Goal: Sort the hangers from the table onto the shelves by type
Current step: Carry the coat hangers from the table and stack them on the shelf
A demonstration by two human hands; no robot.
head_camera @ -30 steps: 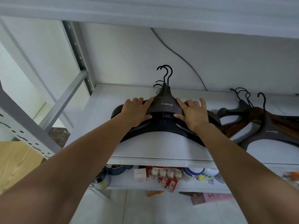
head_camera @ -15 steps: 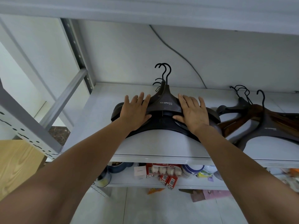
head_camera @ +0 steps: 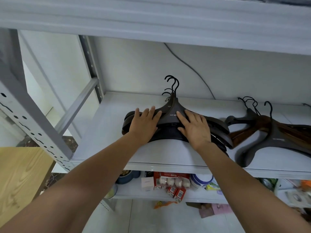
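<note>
A stack of dark grey plastic hangers (head_camera: 170, 115) lies flat on the white shelf (head_camera: 107, 132), black hooks pointing to the back wall. My left hand (head_camera: 144, 125) rests flat on the stack's left shoulder with straight fingers. My right hand (head_camera: 195, 128) lies flat on the right shoulder, fingers spread. Further right on the same shelf sits a second pile: brown wooden hangers (head_camera: 292, 130) with a dark grey hanger (head_camera: 276, 142) on top.
The shelf above (head_camera: 151, 22) overhangs close over the hangers. A grey perforated upright (head_camera: 33, 125) and a diagonal brace stand at the left. A lower shelf (head_camera: 151, 194) holds red boxes, bowls and small packets. A wooden tabletop (head_camera: 18, 179) shows at lower left.
Both hands stay on the stack, their fingers now straighter and flatter than a second ago. The view has shifted downward a little.
</note>
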